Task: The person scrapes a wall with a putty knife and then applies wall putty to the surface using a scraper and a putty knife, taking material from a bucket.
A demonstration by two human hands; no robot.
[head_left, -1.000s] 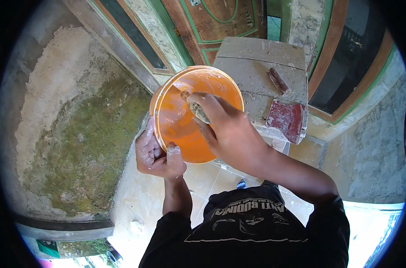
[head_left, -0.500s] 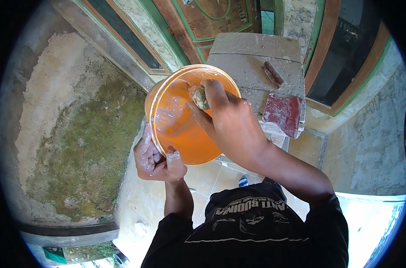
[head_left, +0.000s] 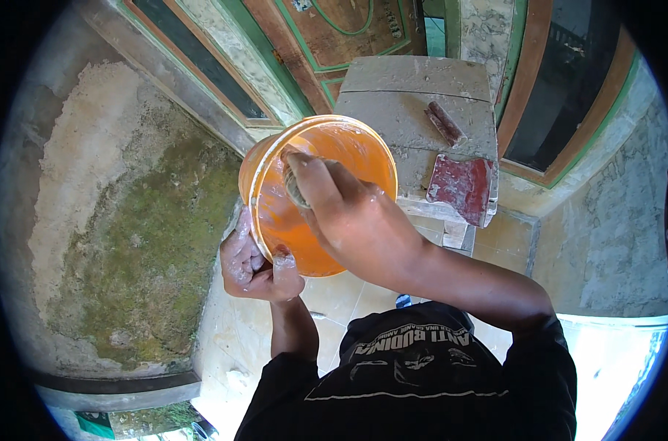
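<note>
An orange plastic bucket (head_left: 348, 158) is tilted toward me at chest height. My left hand (head_left: 257, 261), smeared with pale paste, grips its lower rim. My right hand (head_left: 348, 213) reaches inside the bucket and is closed on a small grey scrubbing pad or brush (head_left: 295, 185) pressed against the inner left wall. The pad is mostly hidden by my fingers, so I cannot tell exactly what it is.
A grey wooden bench (head_left: 422, 110) stands behind the bucket with a red-stained trowel (head_left: 462, 187) and a brown stick-like tool (head_left: 444, 121) on it. A mossy concrete ground patch (head_left: 150, 242) lies to the left. A wooden door with green trim (head_left: 334, 29) is ahead.
My right hand with the pad has swept from the right part of the bucket's inside to its left wall. The bucket has shifted slightly up and left.
</note>
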